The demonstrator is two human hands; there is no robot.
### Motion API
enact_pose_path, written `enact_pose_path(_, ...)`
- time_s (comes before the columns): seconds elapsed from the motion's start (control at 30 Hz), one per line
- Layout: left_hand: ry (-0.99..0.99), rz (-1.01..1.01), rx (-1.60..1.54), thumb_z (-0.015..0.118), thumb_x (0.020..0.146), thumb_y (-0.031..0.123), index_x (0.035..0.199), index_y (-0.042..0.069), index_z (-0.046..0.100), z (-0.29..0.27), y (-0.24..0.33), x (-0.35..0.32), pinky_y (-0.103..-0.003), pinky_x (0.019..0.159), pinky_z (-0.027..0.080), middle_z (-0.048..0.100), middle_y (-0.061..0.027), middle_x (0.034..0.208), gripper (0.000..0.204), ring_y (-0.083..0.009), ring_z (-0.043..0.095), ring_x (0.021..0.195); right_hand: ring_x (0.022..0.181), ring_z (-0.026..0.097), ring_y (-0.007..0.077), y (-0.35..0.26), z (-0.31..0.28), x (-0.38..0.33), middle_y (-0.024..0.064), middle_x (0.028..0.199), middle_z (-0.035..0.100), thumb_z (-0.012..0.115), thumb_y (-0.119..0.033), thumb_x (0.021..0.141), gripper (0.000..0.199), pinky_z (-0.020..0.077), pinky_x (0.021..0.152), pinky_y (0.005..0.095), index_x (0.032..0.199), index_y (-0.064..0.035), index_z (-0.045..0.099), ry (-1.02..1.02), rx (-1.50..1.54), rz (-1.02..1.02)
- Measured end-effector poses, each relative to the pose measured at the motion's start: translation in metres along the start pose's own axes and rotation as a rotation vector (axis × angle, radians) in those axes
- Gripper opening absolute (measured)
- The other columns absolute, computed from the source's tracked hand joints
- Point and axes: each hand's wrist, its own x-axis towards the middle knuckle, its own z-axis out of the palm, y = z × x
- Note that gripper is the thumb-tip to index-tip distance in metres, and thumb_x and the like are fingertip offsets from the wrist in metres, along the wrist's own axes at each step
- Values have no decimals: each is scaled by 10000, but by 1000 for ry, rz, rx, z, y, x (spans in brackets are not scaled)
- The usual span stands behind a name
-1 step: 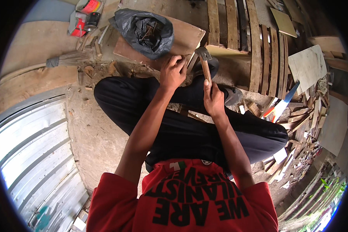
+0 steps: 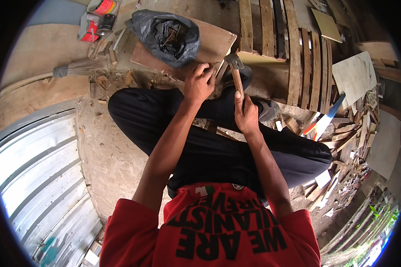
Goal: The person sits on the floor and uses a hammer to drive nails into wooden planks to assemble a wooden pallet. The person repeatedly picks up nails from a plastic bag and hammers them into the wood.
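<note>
I sit cross-legged on the ground in black trousers and a red shirt. My right hand (image 2: 246,115) grips the wooden handle of a hammer (image 2: 236,73), whose metal head is raised above the near edge of a brown wooden board (image 2: 218,42). My left hand (image 2: 199,82) rests just left of the hammer at that board's edge. Its fingers are pinched together, and anything between them is too small to make out. A black plastic bag (image 2: 167,35) holding rusty nails lies open on the board.
Wooden slats (image 2: 298,58) lie in a row beyond my right knee. A saw with a blue and orange handle (image 2: 325,120) and wood scraps are at the right. A brush (image 2: 78,68) and cans (image 2: 100,18) lie far left, with corrugated metal sheet (image 2: 35,178) beside me.
</note>
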Motion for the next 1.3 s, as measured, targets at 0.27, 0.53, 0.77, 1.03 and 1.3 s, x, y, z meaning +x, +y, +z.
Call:
enact_pose_path(0.27, 3, 24, 11, 699, 786, 86, 983, 70, 742, 1, -2, 6, -418, 784, 520, 625, -37, 1008, 203, -275, 638, 871, 680, 617, 511, -6, 2, 6, 299, 646, 582, 518, -366, 1043, 451, 452, 540, 500, 881, 55, 550, -3, 9, -29)
enact_pose_path(0.53, -2, 6, 32, 733, 807, 96, 976, 61, 759, -3, 2, 11, -396, 763, 535, 656, -44, 987, 175, -270, 666, 843, 680, 619, 510, -13, 0, 4, 291, 648, 592, 532, -358, 1037, 422, 458, 541, 504, 900, 41, 556, -44, -15, -10)
enact_pose_path(0.77, -15, 22, 7, 728, 780, 81, 918, 46, 747, 0, -3, 11, -400, 742, 540, 655, -50, 989, 143, -278, 672, 841, 680, 619, 516, -1, 9, 8, 295, 652, 604, 541, -345, 1030, 400, 469, 551, 539, 897, 33, 547, -25, -85, -63)
enact_pose_path(1.03, 17, 41, 6, 723, 794, 78, 919, 36, 746, -1, 0, 11, -409, 715, 542, 655, -51, 990, 134, -287, 669, 813, 675, 630, 509, 7, 13, 7, 304, 655, 605, 537, -349, 1030, 398, 470, 534, 549, 891, 24, 541, -7, -132, -115)
enact_pose_path(1.3, -4, -5, -15, 717, 813, 99, 966, 43, 749, 2, -1, 8, -408, 768, 530, 637, -51, 980, 166, -274, 649, 857, 665, 620, 511, 5, 12, 10, 312, 650, 591, 556, -322, 1026, 390, 463, 511, 530, 878, 38, 530, 7, -93, -129)
